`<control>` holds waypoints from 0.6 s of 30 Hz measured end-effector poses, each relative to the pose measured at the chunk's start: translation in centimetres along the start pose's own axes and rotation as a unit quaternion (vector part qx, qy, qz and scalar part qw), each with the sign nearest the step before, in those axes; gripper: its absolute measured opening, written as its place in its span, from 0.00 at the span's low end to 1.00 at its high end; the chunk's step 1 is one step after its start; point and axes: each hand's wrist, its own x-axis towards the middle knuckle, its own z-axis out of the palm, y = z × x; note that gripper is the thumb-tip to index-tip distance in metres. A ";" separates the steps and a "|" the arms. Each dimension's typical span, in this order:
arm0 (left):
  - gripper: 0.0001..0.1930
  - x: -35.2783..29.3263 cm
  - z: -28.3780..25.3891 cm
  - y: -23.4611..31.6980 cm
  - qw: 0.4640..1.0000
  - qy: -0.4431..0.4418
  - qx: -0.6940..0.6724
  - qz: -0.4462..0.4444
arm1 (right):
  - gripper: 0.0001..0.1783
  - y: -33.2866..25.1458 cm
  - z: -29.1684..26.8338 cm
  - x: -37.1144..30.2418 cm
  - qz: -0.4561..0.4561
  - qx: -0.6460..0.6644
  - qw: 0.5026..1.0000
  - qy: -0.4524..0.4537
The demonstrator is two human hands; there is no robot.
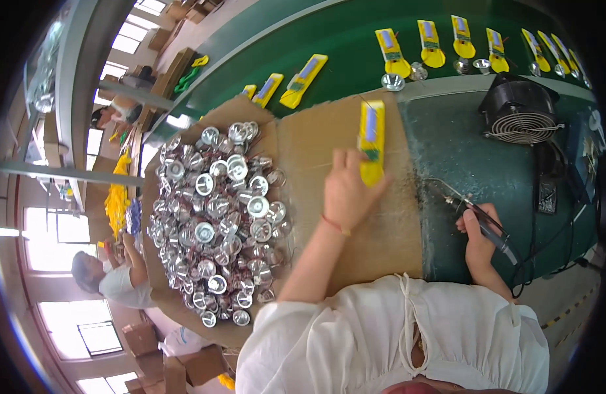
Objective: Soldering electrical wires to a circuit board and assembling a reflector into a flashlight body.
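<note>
Yellow casing (pixel 372 141) half-covered by left hand (pixel 345 194)

yellow torch bodies (pixel 371 141): 11 | fan (pixel 519 108): 1 | reflector cups (pixel 217 220): pile, uncountable

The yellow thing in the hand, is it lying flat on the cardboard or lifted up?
Cannot tell for sure. The left hand grips the yellow piece at its lower end over the cardboard sheet; this view hides any gap beneath it.
</note>
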 end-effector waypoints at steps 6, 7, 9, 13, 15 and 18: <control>0.18 -5.8 -4.3 -1.8 0.988 0.027 0.007 -0.151 | 0.07 -0.3 0.3 -0.2 -0.027 0.010 0.999 -0.025; 0.18 -5.3 -5.4 -3.4 0.986 0.041 0.083 -0.139 | 0.07 -0.4 0.4 -0.3 -0.032 0.009 0.999 -0.028; 0.17 -4.1 -7.4 -6.4 0.943 0.044 0.327 -0.035 | 0.07 -0.6 0.3 -0.8 -0.041 0.004 0.999 -0.033; 0.07 -3.1 -8.7 -10.3 0.944 -0.028 0.330 0.005 | 0.07 -1.0 0.6 -1.6 -0.057 -0.010 0.997 -0.051; 0.07 -2.9 -8.8 -11.1 0.966 0.015 0.249 0.068 | 0.07 -1.0 0.6 -1.9 -0.064 -0.017 0.997 -0.048; 0.07 -3.3 -7.7 -8.1 0.945 -0.072 -0.265 -0.177 | 0.07 -1.7 0.7 -2.3 -0.044 0.005 0.998 -0.055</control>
